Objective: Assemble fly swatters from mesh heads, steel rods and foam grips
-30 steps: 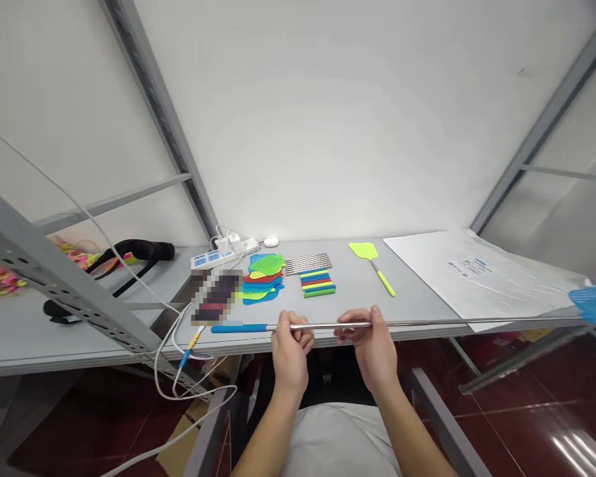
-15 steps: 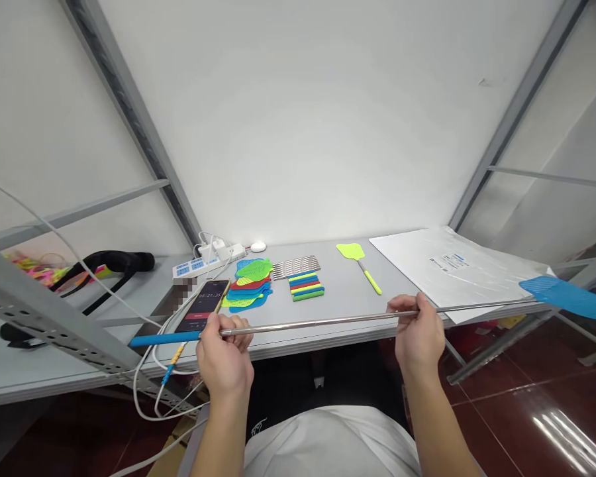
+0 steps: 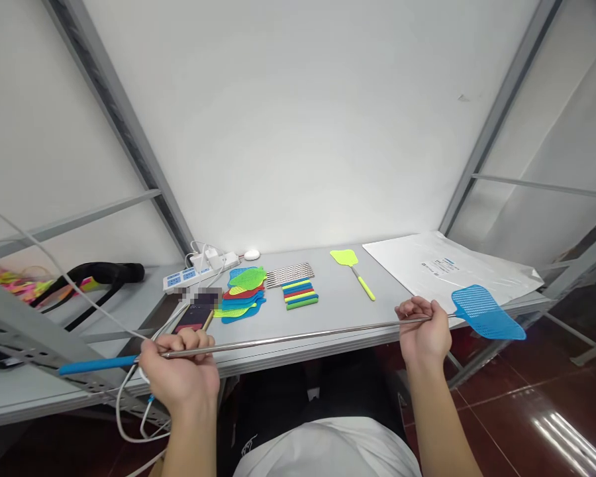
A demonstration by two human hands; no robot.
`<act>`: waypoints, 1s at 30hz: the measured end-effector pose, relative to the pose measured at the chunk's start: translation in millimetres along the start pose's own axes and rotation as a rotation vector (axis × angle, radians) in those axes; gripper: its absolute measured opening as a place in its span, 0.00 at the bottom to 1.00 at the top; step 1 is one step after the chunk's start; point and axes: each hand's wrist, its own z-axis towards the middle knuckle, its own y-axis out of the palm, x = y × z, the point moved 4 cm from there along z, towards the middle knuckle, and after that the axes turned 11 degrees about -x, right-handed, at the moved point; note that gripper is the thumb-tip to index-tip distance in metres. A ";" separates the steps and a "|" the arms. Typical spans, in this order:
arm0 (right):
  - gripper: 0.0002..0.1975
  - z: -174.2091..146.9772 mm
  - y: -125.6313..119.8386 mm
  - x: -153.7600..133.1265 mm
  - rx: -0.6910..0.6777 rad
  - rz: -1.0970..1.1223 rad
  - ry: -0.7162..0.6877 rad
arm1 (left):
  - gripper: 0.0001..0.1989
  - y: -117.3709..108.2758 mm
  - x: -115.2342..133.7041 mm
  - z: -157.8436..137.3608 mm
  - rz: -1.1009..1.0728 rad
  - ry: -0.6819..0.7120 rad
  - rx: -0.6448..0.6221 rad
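Note:
A long fly swatter (image 3: 298, 336) with a metal rod, blue handle and blue mesh head stretches across in front of the shelf. My left hand (image 3: 181, 371) is closed round the rod just beside the blue handle. Near the blue head, my right hand (image 3: 426, 334) pinches the rod's other end. Beyond them lie several loose coloured swatter heads (image 3: 241, 295), a row of metal rods (image 3: 292, 273) and a row of coloured handles (image 3: 300, 294). A yellow-green fly swatter (image 3: 357, 273) with a short rod rests to their right.
A white plastic bag (image 3: 447, 265) covers the shelf's right part. At the left are a phone (image 3: 197, 311), a power strip (image 3: 186, 276) with white cables, a black strap-like object (image 3: 106, 271) and a metal upright (image 3: 40, 324). A small white device (image 3: 251, 254) sits by the wall.
My left hand has moved left and down with the blue handle. The blue head has come left, close to my right hand, which now sits nearer to it. The view has shifted slightly.

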 end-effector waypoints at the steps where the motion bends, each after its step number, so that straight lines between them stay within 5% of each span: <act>1: 0.17 -4.5 5.3 2.9 -0.002 0.000 -0.005 | 0.21 4.3 -4.4 -4.9 -0.014 0.002 0.002; 5: 0.21 -45.6 44.2 23.5 -0.129 -0.020 0.049 | 0.20 35.3 -46.4 -44.4 -0.035 -0.142 -0.093; 8: 0.23 -89.5 77.2 46.6 -0.315 -0.049 0.171 | 0.22 60.0 -83.2 -79.2 -0.048 -0.343 -0.338; 13: 0.25 -108.0 92.1 60.4 -0.583 -0.084 0.313 | 0.22 65.0 -91.1 -91.6 0.052 -0.384 -0.457; 19: 0.29 -62.1 65.5 52.1 -0.336 0.210 0.458 | 0.13 66.4 -77.9 -84.2 -0.169 -0.425 -0.375; 24: 0.28 -43.6 47.0 36.9 -0.220 0.125 0.245 | 0.06 55.4 -71.7 -67.1 -0.394 -0.469 -0.164; 30: 0.25 -42.9 45.2 17.3 -0.188 -0.229 -0.182 | 0.13 49.5 -60.4 -52.1 -0.642 -0.535 -0.026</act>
